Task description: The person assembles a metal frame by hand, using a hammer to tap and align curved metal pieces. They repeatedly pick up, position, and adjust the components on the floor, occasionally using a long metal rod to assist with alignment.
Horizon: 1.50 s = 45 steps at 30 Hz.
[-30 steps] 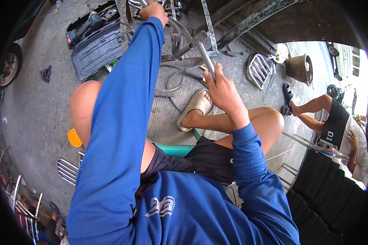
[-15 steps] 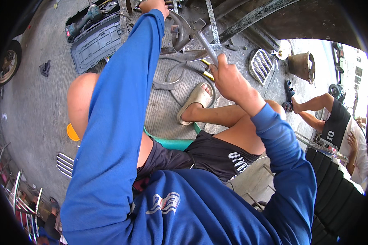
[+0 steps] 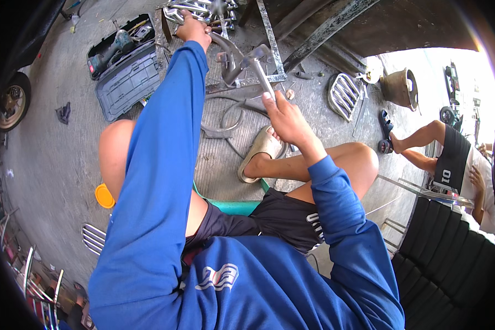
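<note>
My left hand (image 3: 194, 31) is closed at the end of a curved grey metal bar (image 3: 225, 45), beside several shiny metal pieces (image 3: 199, 7). Its fingertips are partly hidden. My right hand (image 3: 289, 120) wraps round the straight tube-like handle of a hammer-like metal tool (image 3: 263, 77). The tool's short crosswise head is at or near the bar's far curve; I cannot tell whether they touch. Beneath them is a metal frame (image 3: 278, 48) with a rusty flat edge.
An open tool case (image 3: 127, 91) with a power drill (image 3: 111, 55) lies at far left. Hoses (image 3: 223, 132) coil on the floor by my sandalled foot (image 3: 263, 153). A slatted metal grille (image 3: 344, 98) and a bucket (image 3: 397, 88) are at right, near another person's leg (image 3: 423, 140).
The view has shifted slightly. My right hand and the tool have moved left and down. My left hand has moved left and lower with the curved bar, uncovering more shiny pieces.
</note>
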Motion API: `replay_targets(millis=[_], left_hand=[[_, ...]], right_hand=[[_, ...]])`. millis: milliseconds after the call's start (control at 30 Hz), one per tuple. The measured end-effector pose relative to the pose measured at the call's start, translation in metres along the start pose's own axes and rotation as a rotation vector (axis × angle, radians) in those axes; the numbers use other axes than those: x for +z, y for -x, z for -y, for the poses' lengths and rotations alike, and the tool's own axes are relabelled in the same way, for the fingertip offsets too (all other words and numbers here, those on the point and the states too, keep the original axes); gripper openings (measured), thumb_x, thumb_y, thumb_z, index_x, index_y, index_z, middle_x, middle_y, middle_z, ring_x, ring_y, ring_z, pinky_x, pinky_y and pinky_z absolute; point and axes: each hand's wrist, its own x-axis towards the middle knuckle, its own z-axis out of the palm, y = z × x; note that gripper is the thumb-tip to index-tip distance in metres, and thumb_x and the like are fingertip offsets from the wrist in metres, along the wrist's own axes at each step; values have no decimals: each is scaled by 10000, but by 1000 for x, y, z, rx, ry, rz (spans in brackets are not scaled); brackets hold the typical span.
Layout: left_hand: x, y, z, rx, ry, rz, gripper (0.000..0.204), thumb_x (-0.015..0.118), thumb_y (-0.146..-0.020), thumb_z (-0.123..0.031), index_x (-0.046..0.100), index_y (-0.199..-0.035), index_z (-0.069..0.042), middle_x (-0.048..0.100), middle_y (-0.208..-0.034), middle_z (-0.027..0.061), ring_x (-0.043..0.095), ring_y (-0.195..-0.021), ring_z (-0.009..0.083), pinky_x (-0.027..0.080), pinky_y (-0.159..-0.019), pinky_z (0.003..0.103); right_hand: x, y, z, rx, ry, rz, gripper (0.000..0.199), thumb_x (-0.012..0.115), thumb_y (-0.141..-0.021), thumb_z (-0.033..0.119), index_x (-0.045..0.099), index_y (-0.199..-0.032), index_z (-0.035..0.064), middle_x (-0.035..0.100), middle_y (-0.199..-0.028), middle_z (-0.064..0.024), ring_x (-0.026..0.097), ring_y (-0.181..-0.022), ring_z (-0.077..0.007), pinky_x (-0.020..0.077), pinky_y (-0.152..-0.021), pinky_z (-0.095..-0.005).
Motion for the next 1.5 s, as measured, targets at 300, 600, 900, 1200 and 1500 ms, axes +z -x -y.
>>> replay_targets(millis=[300,600,900,1200,1500], left_hand=[[-13,-23,8,-27,-60,129,392,556,-1038,-457,529,-868,-104,482,-650,39,455,-503,156,350,-426,322],[20,-12,-18,-62,32,20,356,523,-1046,-439,518,-870,-130,465,-639,36,442,-476,167,356,-394,298],[-16,4,18,-142,121,-179,492,498,-1061,-529,454,-922,-59,433,-660,39,410,-491,157,286,-408,312],[10,2,28,-105,30,115,462,504,-1076,-472,384,-818,-108,293,-600,-13,315,-471,129,260,-434,311],[51,29,49,-70,-183,260,449,581,-1044,-398,442,-695,-151,392,-540,-5,393,-396,146,284,-344,315]], right_hand=[[33,16,-13,-174,72,-143,344,509,-1079,352,467,-1114,12,631,-695,-288,639,-685,-526,467,-591,-604],[24,24,2,-188,10,-260,320,552,-1060,345,478,-1049,34,633,-696,-277,627,-645,-521,478,-569,-589],[43,12,-20,-118,7,-259,333,520,-1077,349,480,-1073,18,613,-708,-328,615,-726,-563,438,-589,-608],[34,23,-24,-102,30,-221,343,508,-1084,310,436,-1093,-26,623,-742,-343,617,-726,-564,468,-606,-615],[12,35,-55,-155,233,-190,339,555,-1055,279,438,-1104,-36,641,-723,-320,657,-671,-517,523,-562,-583]])
